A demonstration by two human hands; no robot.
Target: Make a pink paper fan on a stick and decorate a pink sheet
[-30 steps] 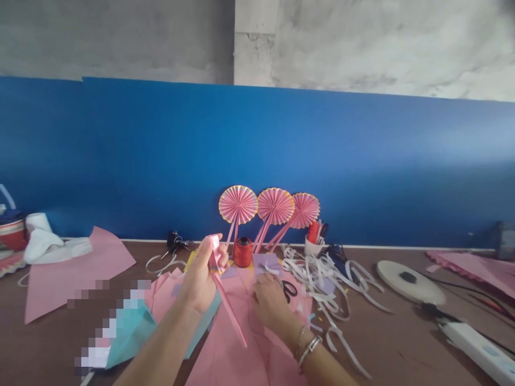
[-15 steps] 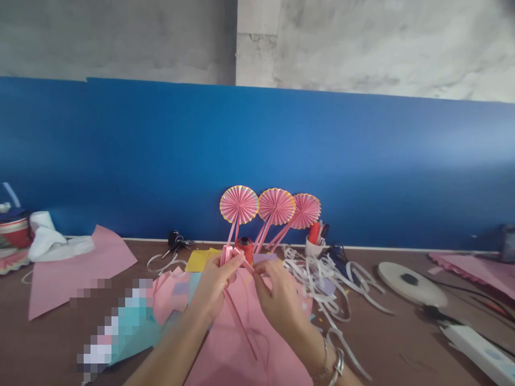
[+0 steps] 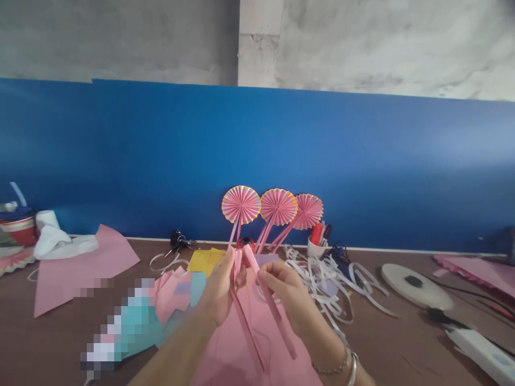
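A looped pink ribbon (image 3: 280, 317) is held up between my two hands, and its two long tails hang down over the pink paper sheet (image 3: 229, 348). My left hand (image 3: 220, 284) is closed around the ribbon's loop side. My right hand (image 3: 282, 284) pinches one tail between thumb and fingers. Just behind the hands stands a red object with a dark top (image 3: 247, 244), partly hidden. Three pleated pink paper rosettes (image 3: 241, 205) with ribbon tails lean on the blue partition beyond.
White paper strips (image 3: 330, 284) lie tangled on the right, near a white cup of pens (image 3: 316, 248). Farther right are a round white plate (image 3: 416, 286) and a power strip (image 3: 480, 348). Keys (image 3: 179, 242), a yellow sheet (image 3: 206, 261) and pink paper (image 3: 84, 276) lie left.
My right hand has moved slightly right and drawn a ribbon tail out, so two tails now hang apart. My left hand keeps its hold on the ribbon.
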